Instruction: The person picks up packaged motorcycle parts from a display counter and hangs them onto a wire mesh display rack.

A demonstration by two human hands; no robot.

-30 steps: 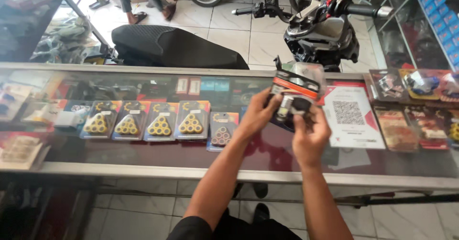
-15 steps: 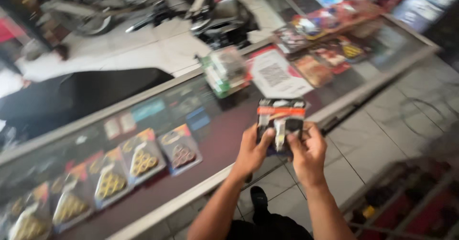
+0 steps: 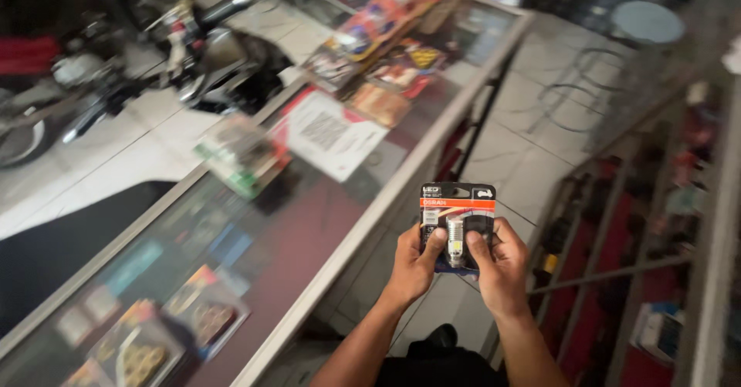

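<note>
Both my hands hold one small blister pack (image 3: 457,216) with a black and orange card and a clear bubble over a small bulb. My left hand (image 3: 412,262) grips its left edge, thumb pressed on the bubble. My right hand (image 3: 500,267) grips the right edge, thumb also on the bubble. The pack is upright, held just off the right edge of a glass counter (image 3: 309,233), above the tiled floor.
The glass counter runs diagonally, with a white printed sheet (image 3: 330,134), a green-edged packet (image 3: 241,155) and colourful packs (image 3: 386,55) on it. A scooter (image 3: 193,55) stands beyond it. A stool (image 3: 625,40) and dark shelving (image 3: 664,225) are on the right.
My view has swung right and the counter now lies to the left. The pack came off the counter top and towards me, still in both hands.
</note>
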